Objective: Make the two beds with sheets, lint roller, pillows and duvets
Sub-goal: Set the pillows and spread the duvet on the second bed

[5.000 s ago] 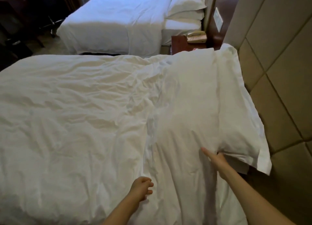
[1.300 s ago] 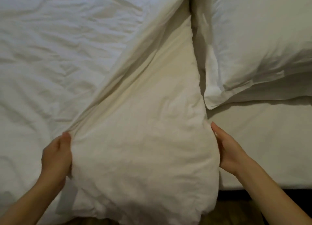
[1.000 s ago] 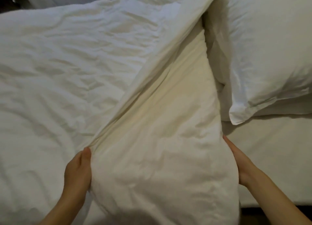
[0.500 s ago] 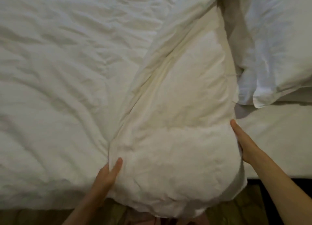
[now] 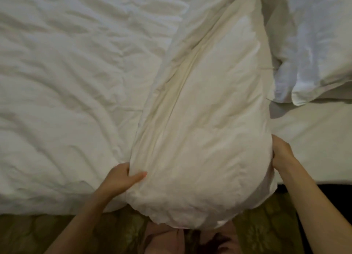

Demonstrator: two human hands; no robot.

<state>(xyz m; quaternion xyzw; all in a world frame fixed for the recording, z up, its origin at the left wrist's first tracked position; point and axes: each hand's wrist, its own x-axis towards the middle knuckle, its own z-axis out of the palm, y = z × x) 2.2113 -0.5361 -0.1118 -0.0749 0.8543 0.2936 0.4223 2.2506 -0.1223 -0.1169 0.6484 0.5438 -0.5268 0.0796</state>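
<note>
Our left hand (image 5: 122,179) reaches in from below, thumb laid on top and fingers curled under the duvet (image 5: 200,129), gripping its folded-back band at the near edge. Our right hand (image 5: 282,152) clasps the band's other side, fingers tucked into the cloth. We count one duvet spread over the bed (image 5: 314,143), one pillow (image 5: 314,44) just beside the fold, and two hands.

Olive patterned carpet (image 5: 22,234) lies alongside the bed (image 5: 314,149); dark shadowed strip (image 5: 335,191) under the bed's edge. Light dim, warm.
</note>
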